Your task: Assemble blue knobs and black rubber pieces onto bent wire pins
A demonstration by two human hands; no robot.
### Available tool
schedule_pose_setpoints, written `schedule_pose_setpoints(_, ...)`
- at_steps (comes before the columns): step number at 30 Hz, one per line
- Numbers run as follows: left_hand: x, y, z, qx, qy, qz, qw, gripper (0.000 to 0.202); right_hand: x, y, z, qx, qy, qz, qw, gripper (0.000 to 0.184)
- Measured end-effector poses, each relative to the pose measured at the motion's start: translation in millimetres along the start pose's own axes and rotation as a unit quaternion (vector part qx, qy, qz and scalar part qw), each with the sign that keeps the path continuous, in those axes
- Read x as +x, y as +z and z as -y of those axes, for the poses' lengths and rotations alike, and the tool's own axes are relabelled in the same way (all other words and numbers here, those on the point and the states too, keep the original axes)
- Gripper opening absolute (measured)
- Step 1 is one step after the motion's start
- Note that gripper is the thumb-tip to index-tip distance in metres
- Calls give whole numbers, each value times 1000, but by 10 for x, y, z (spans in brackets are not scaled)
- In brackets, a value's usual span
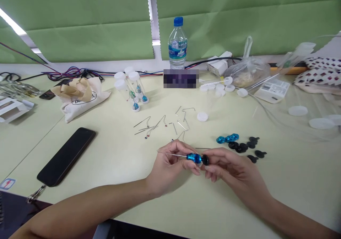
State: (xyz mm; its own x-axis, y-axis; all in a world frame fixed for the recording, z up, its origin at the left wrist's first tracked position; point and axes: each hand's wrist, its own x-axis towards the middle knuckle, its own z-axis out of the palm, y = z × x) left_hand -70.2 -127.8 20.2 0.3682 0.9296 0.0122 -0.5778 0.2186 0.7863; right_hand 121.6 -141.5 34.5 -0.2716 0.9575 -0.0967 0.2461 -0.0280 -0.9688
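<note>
My left hand (pixel 167 171) pinches a shiny blue metal piece (pixel 193 157) between thumb and fingers. From its left end sticks out a thin bent wire (pixel 172 154). My right hand (pixel 239 171) has its thumb and fingertips closed around a small black disc-shaped part (pixel 205 159), which sits right against the blue piece's right end; whether the two are joined I cannot tell. Several similar black parts (pixel 242 147) lie beyond the right hand, beside a few more blue metal pieces (pixel 230 138). Ahead of the left hand, bent metal wires (pixel 153 128) are scattered, some with tiny coloured tips.
Clear tubes with white caps (pixel 134 76) stand at the back, holding blue and green pieces. A phone (pixel 66 157) and a cloth pouch (pixel 85 98) lie at left. A water bottle (pixel 178 47), a plastic bag (pixel 247 72) and loose white caps (pixel 202 116) are farther back.
</note>
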Motion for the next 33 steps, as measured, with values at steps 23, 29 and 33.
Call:
schedule_pose_setpoints(23,-2,-10,15,10,14,9,1000,15,-44,-35,-26,41,-55,24,997,32)
schedule_pose_setpoints(29,3,-4,3,4,14,7,1000,15,-54,-40,-43,57,-67,30,996,31)
schedule_pose_setpoints(33,1,3,-4,3,16,5,1000,15,-47,-38,-32,62,-57,28,996,34)
